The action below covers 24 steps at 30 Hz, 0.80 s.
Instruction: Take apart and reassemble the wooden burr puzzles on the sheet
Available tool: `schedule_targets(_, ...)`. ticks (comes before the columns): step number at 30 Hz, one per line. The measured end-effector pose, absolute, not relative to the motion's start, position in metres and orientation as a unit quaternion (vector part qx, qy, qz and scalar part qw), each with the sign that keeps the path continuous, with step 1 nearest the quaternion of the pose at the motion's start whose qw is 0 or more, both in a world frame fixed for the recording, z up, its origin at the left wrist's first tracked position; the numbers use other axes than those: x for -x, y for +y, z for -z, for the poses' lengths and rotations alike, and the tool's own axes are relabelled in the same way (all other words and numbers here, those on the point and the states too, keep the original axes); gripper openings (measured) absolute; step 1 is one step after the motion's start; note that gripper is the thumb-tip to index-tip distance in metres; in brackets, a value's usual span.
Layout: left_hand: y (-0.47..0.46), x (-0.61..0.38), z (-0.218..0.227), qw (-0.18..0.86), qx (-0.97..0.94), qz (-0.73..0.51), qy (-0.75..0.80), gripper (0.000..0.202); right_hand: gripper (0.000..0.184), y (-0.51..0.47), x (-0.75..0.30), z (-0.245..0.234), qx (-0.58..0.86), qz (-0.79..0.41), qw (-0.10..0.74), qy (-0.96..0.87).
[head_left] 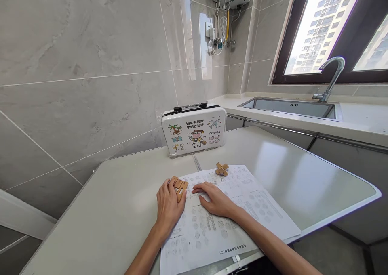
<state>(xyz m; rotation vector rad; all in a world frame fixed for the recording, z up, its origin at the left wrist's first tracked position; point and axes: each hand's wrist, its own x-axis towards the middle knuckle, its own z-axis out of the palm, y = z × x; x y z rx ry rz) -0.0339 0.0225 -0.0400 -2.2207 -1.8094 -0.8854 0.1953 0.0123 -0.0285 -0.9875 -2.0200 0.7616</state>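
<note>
My left hand point(168, 204) rests on the table with its fingers curled around a small wooden puzzle piece point(179, 186). Just to its right, my right hand point(216, 200) lies flat and open on a printed instruction sheet point(242, 210), fingers pointing left toward the piece. A second wooden piece, cross-shaped point(222, 169), sits on the sheet's far edge, apart from both hands.
A white tin case with cartoon pictures point(194, 131) stands upright against the tiled wall behind the sheet. The white table point(303, 174) ends in a rounded edge at right. Beyond it are a steel sink point(291, 107) and faucet point(332, 79) under a window.
</note>
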Motion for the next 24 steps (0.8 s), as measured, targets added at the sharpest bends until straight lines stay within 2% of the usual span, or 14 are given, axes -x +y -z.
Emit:
schedule_targets(6, 0.018, 0.029, 0.029, 0.084, 0.759, 0.322, -0.559, 0.051, 0.041, 0.014, -0.194, 0.029, 0.384, -0.296, 0.385, -0.786)
schedule_targets(11, 0.006, 0.019, 0.016, 0.014, 0.825, 0.323, -0.463, 0.036, 0.035, 0.017, -0.193, 0.032, 0.397, -0.299, 0.408, -0.766)
schedule_targets(18, -0.007, 0.008, 0.002, -0.087, 0.892, 0.265, -0.355, 0.033, 0.025, 0.026, -0.192, 0.037, 0.442, -0.302, 0.446, -0.718)
schedule_targets(24, -0.009, 0.006, -0.003, -0.109, 0.901, 0.261, -0.330, 0.030, 0.043, 0.033, -0.192, 0.045, 0.477, -0.351, 0.508, -0.626)
